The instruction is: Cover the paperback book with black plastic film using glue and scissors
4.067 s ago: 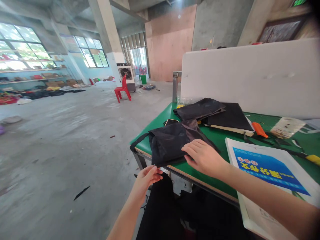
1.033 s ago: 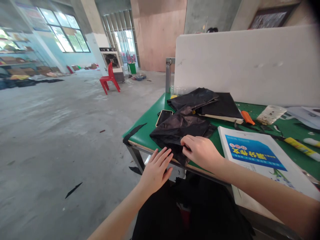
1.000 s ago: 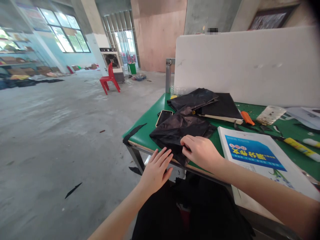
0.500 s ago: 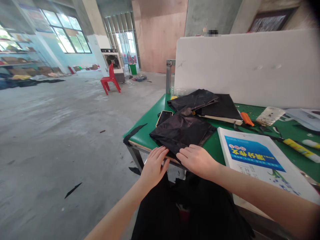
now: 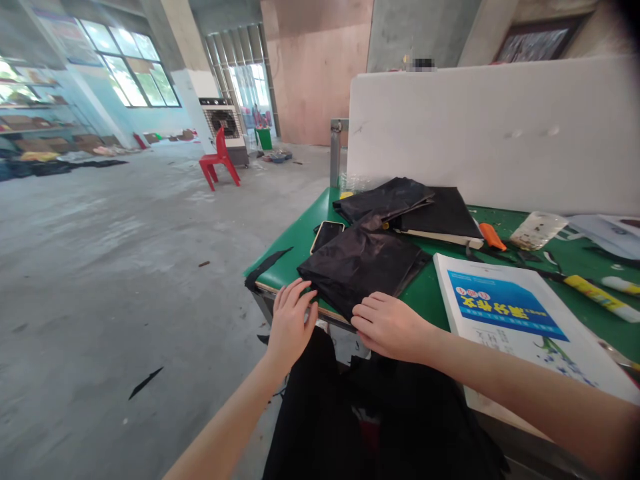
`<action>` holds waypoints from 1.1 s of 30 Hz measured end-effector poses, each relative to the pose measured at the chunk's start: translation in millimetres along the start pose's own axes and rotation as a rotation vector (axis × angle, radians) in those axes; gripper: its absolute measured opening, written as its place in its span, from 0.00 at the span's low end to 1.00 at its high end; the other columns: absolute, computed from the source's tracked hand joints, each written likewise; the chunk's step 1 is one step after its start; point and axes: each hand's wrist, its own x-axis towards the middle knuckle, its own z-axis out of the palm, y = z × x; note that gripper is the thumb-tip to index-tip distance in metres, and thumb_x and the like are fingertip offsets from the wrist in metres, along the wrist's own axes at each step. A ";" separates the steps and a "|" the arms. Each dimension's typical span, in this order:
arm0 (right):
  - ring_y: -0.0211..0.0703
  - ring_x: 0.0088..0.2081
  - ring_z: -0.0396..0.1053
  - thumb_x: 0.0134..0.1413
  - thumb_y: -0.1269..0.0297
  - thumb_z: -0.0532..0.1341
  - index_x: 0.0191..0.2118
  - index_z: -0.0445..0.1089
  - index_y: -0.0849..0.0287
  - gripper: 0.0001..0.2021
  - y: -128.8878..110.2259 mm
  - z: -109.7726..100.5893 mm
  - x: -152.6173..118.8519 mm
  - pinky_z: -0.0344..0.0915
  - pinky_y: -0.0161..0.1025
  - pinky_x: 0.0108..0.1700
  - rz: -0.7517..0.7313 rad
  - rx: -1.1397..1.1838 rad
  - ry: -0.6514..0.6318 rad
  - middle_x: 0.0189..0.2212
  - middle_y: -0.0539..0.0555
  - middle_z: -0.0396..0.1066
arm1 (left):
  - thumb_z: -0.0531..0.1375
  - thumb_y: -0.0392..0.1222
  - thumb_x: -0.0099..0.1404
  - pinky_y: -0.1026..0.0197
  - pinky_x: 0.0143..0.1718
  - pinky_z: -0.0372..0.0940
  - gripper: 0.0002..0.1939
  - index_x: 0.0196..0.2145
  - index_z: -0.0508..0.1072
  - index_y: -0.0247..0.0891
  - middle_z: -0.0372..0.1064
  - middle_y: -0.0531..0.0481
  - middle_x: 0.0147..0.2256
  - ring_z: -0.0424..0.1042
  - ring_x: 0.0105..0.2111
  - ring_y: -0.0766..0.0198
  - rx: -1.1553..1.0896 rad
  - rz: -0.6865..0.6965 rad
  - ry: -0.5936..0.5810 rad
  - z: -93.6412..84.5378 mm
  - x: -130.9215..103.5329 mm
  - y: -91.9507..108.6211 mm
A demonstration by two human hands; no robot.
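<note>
A folded black plastic sheet lies on the green tabletop, its near corner at the table's front edge. My right hand grips that near corner with curled fingers; the fingertips are partly hidden. At the sheet's left edge is my left hand, fingers bent but apart, beside the table edge and holding nothing visible. Just behind the sheet lies a phone. Another folded black sheet rests farther back, partly over a black-covered book.
Right of the sheet is a white and blue book. Beyond it are a glue tube, an orange-handled tool and a clear plastic piece. A white board stands behind the table. A black strip lies at the left corner.
My left hand has moved left and slightly down along the table edge, off the sheet's front edge, its fingers spreading. My right hand has stayed at the sheet's near corner.
</note>
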 end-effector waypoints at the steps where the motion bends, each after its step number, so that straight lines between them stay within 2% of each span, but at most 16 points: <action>1: 0.44 0.36 0.59 0.59 0.64 0.52 0.34 0.64 0.61 0.07 -0.5 0.1 -0.9 0.51 0.42 0.38 0.006 0.011 -0.005 0.33 0.53 0.64 | 0.51 0.35 0.66 0.44 0.56 0.55 0.12 0.46 0.67 0.38 0.65 0.42 0.50 0.58 0.56 0.53 -0.001 -0.001 0.023 -1.3 1.3 -2.6; 5: 0.44 0.37 0.59 0.57 0.58 0.55 0.36 0.64 0.61 0.10 -3.4 3.0 -4.2 0.52 0.41 0.36 0.028 0.028 -0.022 0.34 0.53 0.64 | 0.50 0.32 0.66 0.46 0.57 0.53 0.17 0.51 0.65 0.40 0.65 0.45 0.51 0.59 0.56 0.55 0.047 0.117 -0.004 -6.2 8.2 -11.0; 8: 0.43 0.36 0.59 0.59 0.63 0.53 0.35 0.64 0.60 0.06 -5.7 5.7 -6.4 0.50 0.40 0.34 0.048 0.001 -0.019 0.33 0.52 0.64 | 0.49 0.30 0.66 0.46 0.59 0.50 0.19 0.53 0.64 0.42 0.66 0.48 0.51 0.59 0.56 0.57 0.117 0.222 -0.057 -7.6 15.7 -15.8; 12: 0.42 0.35 0.59 0.59 0.69 0.52 0.33 0.62 0.60 0.05 -7.4 5.9 -9.4 0.49 0.40 0.32 0.058 -0.009 -0.003 0.31 0.52 0.63 | 0.52 0.34 0.67 0.48 0.58 0.52 0.15 0.50 0.67 0.41 0.69 0.49 0.48 0.63 0.52 0.59 0.123 0.291 -0.072 -7.4 28.2 -21.0; 19: 0.42 0.33 0.58 0.57 0.72 0.53 0.32 0.61 0.59 0.04 -7.7 3.5 -11.1 0.47 0.40 0.30 0.056 -0.023 0.011 0.30 0.51 0.62 | 0.51 0.33 0.67 0.46 0.58 0.51 0.11 0.42 0.71 0.41 0.72 0.51 0.41 0.67 0.47 0.63 0.079 0.442 -0.152 -8.7 43.9 -30.1; 22: 0.42 0.32 0.58 0.56 0.73 0.53 0.31 0.61 0.59 0.04 -7.0 3.4 -11.7 0.47 0.40 0.30 0.053 -0.024 0.017 0.29 0.51 0.63 | 0.51 0.32 0.67 0.46 0.58 0.52 0.10 0.39 0.71 0.38 0.72 0.51 0.38 0.68 0.45 0.63 0.117 0.544 -0.129 -8.4 44.3 -36.3; 26: 0.42 0.31 0.58 0.54 0.76 0.53 0.30 0.61 0.60 0.06 -6.0 1.2 -13.2 0.47 0.39 0.30 0.043 -0.048 0.012 0.28 0.52 0.63 | 0.52 0.30 0.65 0.46 0.57 0.56 0.10 0.41 0.71 0.35 0.73 0.48 0.39 0.69 0.46 0.62 0.125 0.686 -0.101 -9.3 41.3 -42.4; 33: 0.41 0.29 0.59 0.51 0.79 0.53 0.26 0.61 0.60 0.08 -3.5 -5.8 -21.8 0.51 0.39 0.32 0.048 -0.086 0.025 0.25 0.51 0.62 | 0.51 0.30 0.66 0.51 0.55 0.62 0.13 0.46 0.69 0.35 0.69 0.45 0.49 0.63 0.54 0.59 0.040 0.691 -0.194 -14.5 25.4 -41.5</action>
